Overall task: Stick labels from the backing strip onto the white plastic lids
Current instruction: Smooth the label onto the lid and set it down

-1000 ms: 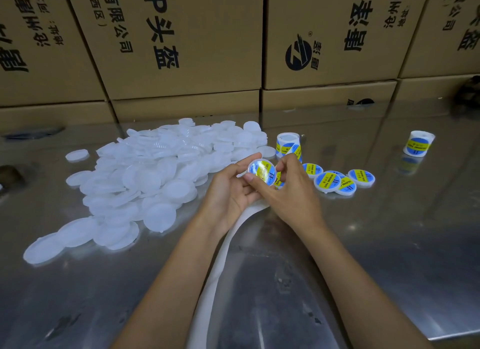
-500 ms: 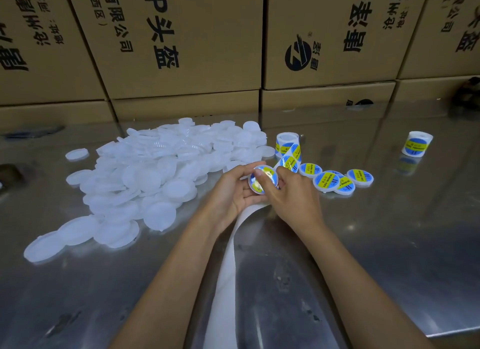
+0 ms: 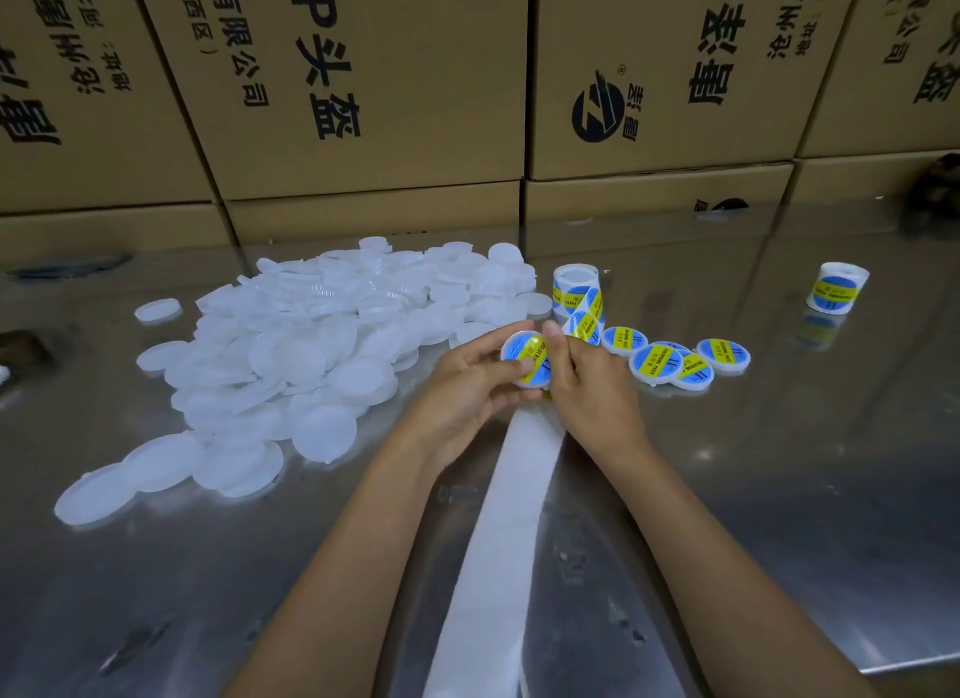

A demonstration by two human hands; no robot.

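A labelled lid (image 3: 525, 358) is held above the steel table (image 3: 779, 489), pinched by the left hand (image 3: 467, 391) while the right hand (image 3: 592, 385) curls its fingers on its label, the bare backing strip (image 3: 498, 541) trailing below, blank lids (image 3: 291, 354) piled left, finished lids (image 3: 675, 362) and a label roll (image 3: 574, 284) right.

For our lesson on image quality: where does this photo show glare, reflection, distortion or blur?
Head view: the steel table mirrors the cardboard boxes and shows glare patches; wide-angle distortion tilts the boxes' edges; the hands and the labelled lid look slightly soft.
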